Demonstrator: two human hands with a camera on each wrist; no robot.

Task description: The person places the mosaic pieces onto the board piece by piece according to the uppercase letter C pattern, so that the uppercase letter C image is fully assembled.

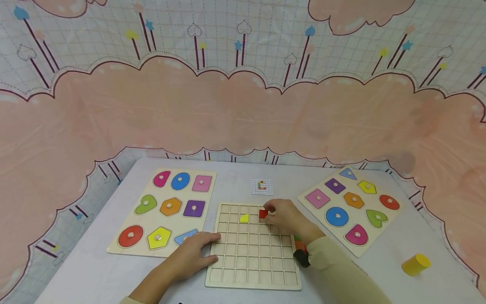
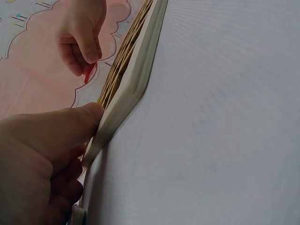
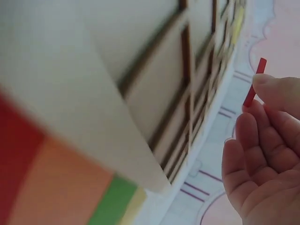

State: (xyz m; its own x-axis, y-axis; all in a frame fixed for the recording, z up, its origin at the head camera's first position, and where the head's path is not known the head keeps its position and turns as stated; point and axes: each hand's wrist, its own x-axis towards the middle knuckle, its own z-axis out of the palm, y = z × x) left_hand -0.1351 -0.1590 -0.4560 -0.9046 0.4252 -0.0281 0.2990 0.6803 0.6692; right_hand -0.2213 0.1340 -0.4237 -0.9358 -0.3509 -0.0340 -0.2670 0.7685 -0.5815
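the right hand [image 1: 282, 215] pinches a red tile [image 1: 263, 213] between thumb and fingertip, and the right wrist view shows the tile raised clear of the grid board [image 1: 254, 276], seen nearly edge-on. from overhead it sits over the fifth column, about the line between the top two rows. the left hand [image 1: 191, 255] is not clenched; its thumb and forefinger rest at the board's left edge. the likeliest trouble is a tile landing crooked: so thin a piece, tipped in a narrow pinch, could catch on a raised divider or slip from the fingertips. the hand also hides nearby cells, so a miscounted column or row is possible. the yellow quarter-round piece [image 1: 244, 218], in the third column, second row, could be nudged if the fingers swept left. a push by the left hand might slide the whole board. the right forearm passes over coloured pieces [image 1: 299, 242] just beside the board's right edge, and a low sleeve could drag them. beyond the far edge lies the pattern card [image 1: 262, 186]; the right shape puzzle [image 1: 353, 204] bounds that side, while the left shape puzzle [image 1: 163, 211] lies close to the left hand. above the grid, room seems ample.
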